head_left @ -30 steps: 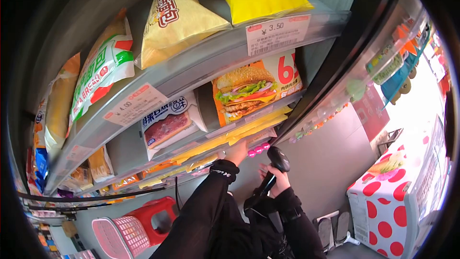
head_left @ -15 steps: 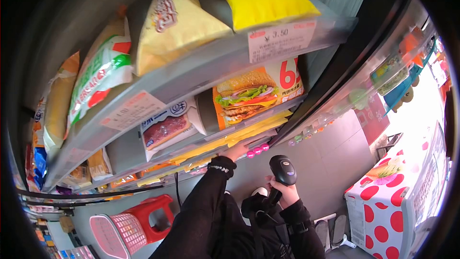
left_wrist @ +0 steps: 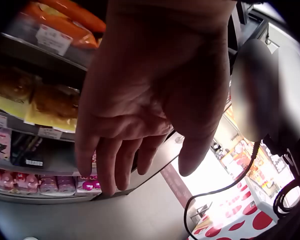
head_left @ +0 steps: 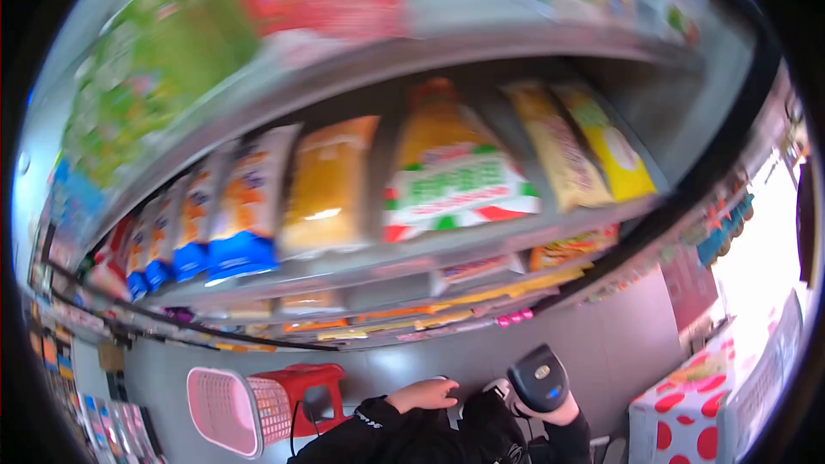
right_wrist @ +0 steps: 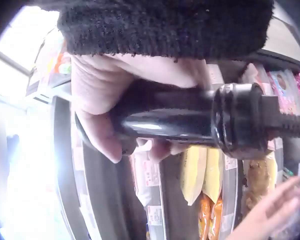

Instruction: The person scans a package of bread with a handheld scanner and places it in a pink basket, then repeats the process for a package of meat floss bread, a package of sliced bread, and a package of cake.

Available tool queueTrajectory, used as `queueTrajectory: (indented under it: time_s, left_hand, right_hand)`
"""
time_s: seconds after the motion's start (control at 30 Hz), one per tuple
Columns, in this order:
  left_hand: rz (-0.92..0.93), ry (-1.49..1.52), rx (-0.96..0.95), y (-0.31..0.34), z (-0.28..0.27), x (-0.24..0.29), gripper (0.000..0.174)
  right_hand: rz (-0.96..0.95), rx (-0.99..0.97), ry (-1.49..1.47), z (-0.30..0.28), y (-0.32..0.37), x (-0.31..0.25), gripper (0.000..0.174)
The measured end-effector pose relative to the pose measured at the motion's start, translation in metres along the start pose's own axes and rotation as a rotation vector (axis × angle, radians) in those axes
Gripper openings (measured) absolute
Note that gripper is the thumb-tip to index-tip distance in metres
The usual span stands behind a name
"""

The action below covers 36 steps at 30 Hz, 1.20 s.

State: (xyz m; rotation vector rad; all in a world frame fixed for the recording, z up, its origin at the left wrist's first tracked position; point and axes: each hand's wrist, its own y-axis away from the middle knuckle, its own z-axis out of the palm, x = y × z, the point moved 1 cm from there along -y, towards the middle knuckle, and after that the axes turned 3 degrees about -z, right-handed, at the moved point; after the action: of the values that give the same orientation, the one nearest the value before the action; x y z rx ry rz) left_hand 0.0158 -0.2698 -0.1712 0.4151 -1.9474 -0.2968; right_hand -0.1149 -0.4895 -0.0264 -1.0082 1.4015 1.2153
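My right hand (head_left: pixel 563 413) grips a black handheld barcode scanner (head_left: pixel 540 378) at the lower right of the head view. In the right wrist view its fingers curl round the dark handle (right_wrist: pixel 170 120), and a cable leaves the handle's end. My left hand (head_left: pixel 423 394) is held out in front of the lower shelves with nothing in it. The left wrist view shows its palm (left_wrist: pixel 140 95) with fingers extended and thumb apart. Packaged bread lines the shelf above, including a pizza bread bag (head_left: pixel 460 187) and a yellow bag (head_left: pixel 620 155).
A pink basket (head_left: pixel 225 412) stands beside a red plastic stool (head_left: pixel 322 387) at the lower left. A polka-dot chest (head_left: pixel 679 417) is at the lower right. Large green and red packs (head_left: pixel 163 77) fill the top shelf. A loose cable (left_wrist: pixel 230 185) hangs near my left hand.
The head view has swung upward and back, so the upper shelf shows. My left hand has come away from the lower shelf edge. The scanner stays in my right hand, its top turned more toward the camera.
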Motion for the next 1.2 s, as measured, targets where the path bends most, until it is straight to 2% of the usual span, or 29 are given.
queueTrajectory:
  time_s: [0.03,0.07,0.1,0.13,0.17,0.23,0.3,0.33,0.47,0.63,0.67,0.77,0.8,0.83,0.9,1.0,1.07,1.17,1.2]
  left_hand:
    - [-0.169,-0.024,-0.036,0.020,-0.017,0.019,0.026]
    - [-0.185,-0.006,0.021,0.035,-0.024,0.018,0.029]
    - [-0.203,0.015,0.077,0.049,-0.028,0.015,0.033]
    - [-0.219,0.030,0.126,0.060,-0.032,0.007,0.033]
    - [-0.191,0.031,0.163,0.070,-0.036,-0.004,0.036]
    - [-0.177,0.050,0.225,0.098,-0.047,-0.012,0.040]
    - [-0.334,0.080,0.168,0.127,-0.068,-0.004,0.042]
    - [-0.314,0.068,0.205,0.132,-0.059,-0.031,0.043]
    - [-0.337,0.018,0.304,0.169,-0.045,-0.078,0.045]
    - [-0.430,0.042,0.347,0.218,-0.040,-0.086,0.046]
    - [-0.457,0.066,0.370,0.228,-0.035,-0.088,0.046]
    - [-0.465,0.022,0.446,0.249,-0.020,-0.099,0.046]
    - [-0.440,0.013,0.522,0.253,-0.010,-0.107,0.046]
    - [-0.448,0.025,0.536,0.262,-0.007,-0.100,0.046]
    - [-0.522,0.074,0.526,0.281,-0.009,-0.081,0.046]
    - [-0.469,0.010,0.513,0.289,0.012,-0.094,0.046]
    - [-0.432,-0.037,0.467,0.300,0.017,-0.074,0.046]
    - [-0.404,-0.020,0.507,0.314,0.030,-0.066,0.047]
    - [-0.390,0.007,0.524,0.321,0.037,-0.065,0.046]
  right_hand:
    - [0.002,-0.030,0.068,0.009,0.003,-0.011,0.044]
    - [-0.018,-0.105,0.126,0.018,0.003,-0.018,0.042]
    - [-0.090,-0.196,0.421,0.023,0.005,-0.007,0.040]
    - [-0.033,-0.177,0.250,0.039,0.002,-0.033,0.036]
    - [-0.100,-0.153,0.373,0.045,0.006,-0.025,0.028]
    - [-0.032,-0.100,0.282,0.074,0.004,-0.046,0.029]
    - [-0.044,-0.161,0.313,0.100,-0.009,-0.054,0.028]
    - [-0.053,-0.184,0.335,0.111,-0.014,-0.057,0.028]
    - [-0.059,-0.232,0.419,0.138,-0.020,-0.068,0.028]
    - [-0.033,-0.183,0.418,0.173,-0.026,-0.072,0.026]
    - [-0.059,-0.219,0.497,0.178,-0.025,-0.073,0.027]
    - [-0.055,-0.251,0.482,0.184,-0.016,-0.057,0.028]
    - [-0.093,-0.181,0.428,0.190,-0.011,-0.052,0.030]
    - [-0.096,-0.200,0.433,0.194,-0.004,-0.054,0.030]
    - [-0.105,-0.269,0.492,0.199,0.014,-0.059,0.032]
    - [-0.112,-0.235,0.498,0.210,0.050,-0.064,0.032]
    - [-0.117,-0.233,0.585,0.207,0.079,-0.061,0.031]
    - [-0.096,-0.191,0.530,0.213,0.117,-0.060,0.032]
    - [-0.072,-0.127,0.414,0.216,0.129,-0.055,0.034]
